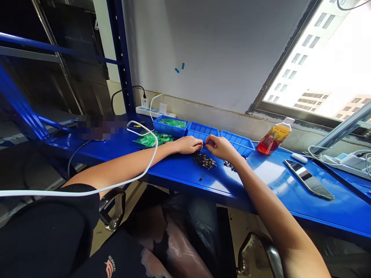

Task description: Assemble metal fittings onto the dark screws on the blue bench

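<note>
Screw pile lies just below both hands.

My only view is the head camera: it looks forward and down over my lap at the blue bench, fairly near, with the wall beyond and a window far right.

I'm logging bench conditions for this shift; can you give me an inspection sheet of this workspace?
Surface: blue bench, glossy.
Job's things: pile of small dark screws; one stray screw; blue bins.
Clutter: orange drink bottle, phone, green bags.
Hands: left hand and right hand pinch something small between them; too small to identify.
Cables: white cable over left arm; power strip.
Surroundings: window, blue shelving.
</note>
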Motion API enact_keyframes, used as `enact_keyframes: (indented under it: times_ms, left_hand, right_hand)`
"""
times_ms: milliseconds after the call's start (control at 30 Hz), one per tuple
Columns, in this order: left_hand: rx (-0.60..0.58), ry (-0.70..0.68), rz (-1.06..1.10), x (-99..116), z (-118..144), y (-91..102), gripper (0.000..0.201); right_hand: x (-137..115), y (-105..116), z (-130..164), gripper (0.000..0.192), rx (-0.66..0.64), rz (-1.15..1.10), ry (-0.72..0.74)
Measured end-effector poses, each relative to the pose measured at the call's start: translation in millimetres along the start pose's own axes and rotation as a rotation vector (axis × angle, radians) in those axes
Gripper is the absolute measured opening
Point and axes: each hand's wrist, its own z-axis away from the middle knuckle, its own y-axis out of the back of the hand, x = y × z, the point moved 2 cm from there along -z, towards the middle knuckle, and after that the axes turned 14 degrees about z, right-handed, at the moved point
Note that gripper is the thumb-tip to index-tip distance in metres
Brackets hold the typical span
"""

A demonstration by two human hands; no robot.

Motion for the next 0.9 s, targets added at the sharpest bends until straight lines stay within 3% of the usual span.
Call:
enact_keyframes:
  times_ms: [300, 533, 900]
  left_hand:
    - [0.035, -0.018, -0.029, 4.4, 1.2, 0.6, 0.026]
    - [0.049, -0.019, -0.021, 2.3, 0.8, 0.2, 0.025]
    - [0.021, -0.048, 0.030, 2.3, 0.4, -0.4, 0.023]
  right_hand:
    - [-0.7, 0.1, 2.1, 0.015, -0.063, 0.027, 0.004]
    - [-1.3, -2.1, 0.9, 0.032, -0.122, 0.114, 0.014]
    - [-0.7, -0.5, 1.1, 0.015, -0.075, 0.047, 0.014]
